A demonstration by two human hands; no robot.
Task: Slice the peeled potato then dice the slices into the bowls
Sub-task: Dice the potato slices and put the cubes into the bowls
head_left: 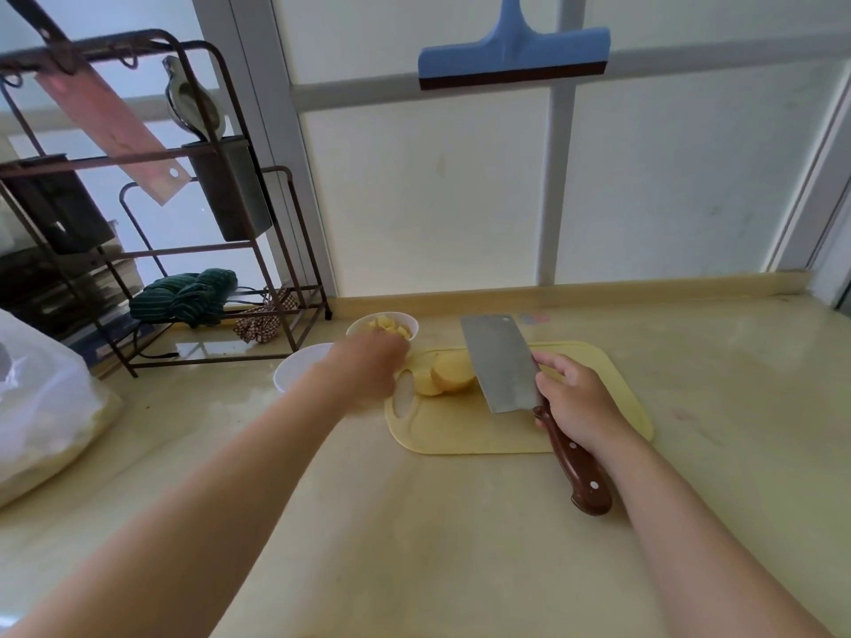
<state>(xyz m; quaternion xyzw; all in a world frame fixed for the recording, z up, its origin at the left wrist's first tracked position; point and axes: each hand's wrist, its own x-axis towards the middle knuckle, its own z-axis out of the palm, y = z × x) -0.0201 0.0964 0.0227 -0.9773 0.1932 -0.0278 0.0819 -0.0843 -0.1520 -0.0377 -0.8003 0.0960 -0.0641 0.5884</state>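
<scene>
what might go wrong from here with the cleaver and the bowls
The right hand holds the cleaver over the cutting board beside the potato. The left hand, at the bowl of dice, might meet the blade on returning. The left forearm crosses above the nearer white bowl and could knock it. The potato lies unheld and may roll.

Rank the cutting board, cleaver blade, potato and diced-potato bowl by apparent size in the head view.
1. cutting board
2. cleaver blade
3. potato and diced-potato bowl: about alike; the left hand hides part of the bowl, so unranked.
</scene>
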